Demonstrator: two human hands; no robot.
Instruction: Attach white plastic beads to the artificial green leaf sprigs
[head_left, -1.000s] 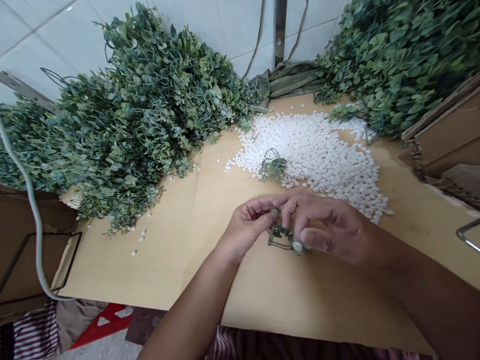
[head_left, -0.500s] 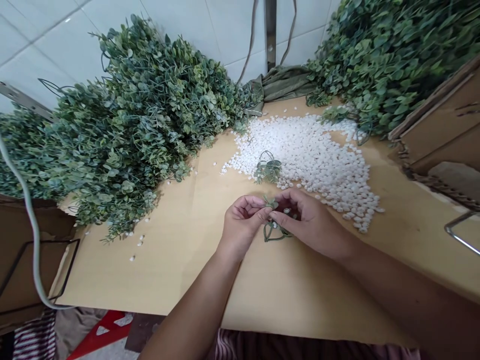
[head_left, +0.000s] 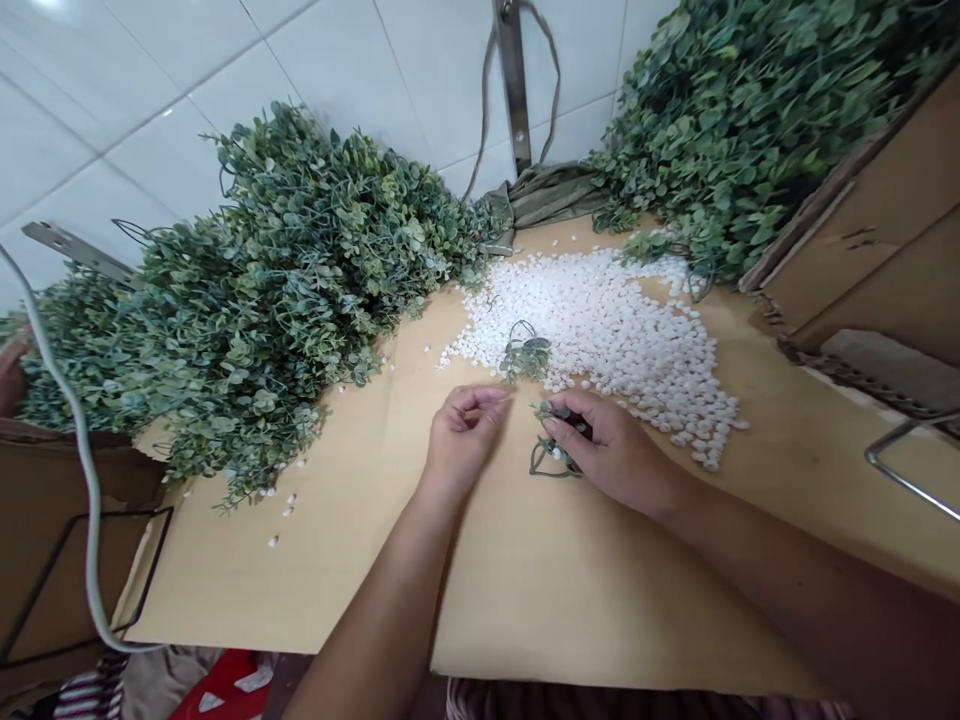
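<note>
My right hand [head_left: 611,445] is closed around a small artificial leaf sprig [head_left: 553,410], with a green stem loop [head_left: 534,462] hanging below the fingers. Little white pieces show among its leaves. To the left, apart from the sprig, my left hand [head_left: 465,425] has its fingers pressed together; anything between the fingertips is too small to make out. Just beyond both hands, another leaf sprig [head_left: 527,357] lies at the edge of a spread of small white plastic pieces [head_left: 607,310].
Heaps of artificial greenery [head_left: 300,270] stand at left and more greenery [head_left: 720,130] at back right. Cardboard boxes [head_left: 885,220] flank the tan work surface [head_left: 360,560]. A white cable [head_left: 90,500] runs down the left. Another person's hand [head_left: 11,375] shows at the left edge.
My left hand has come away from the sprig and moved a little left. My right hand keeps hold of it. The camera view has tilted and shifted slightly.
</note>
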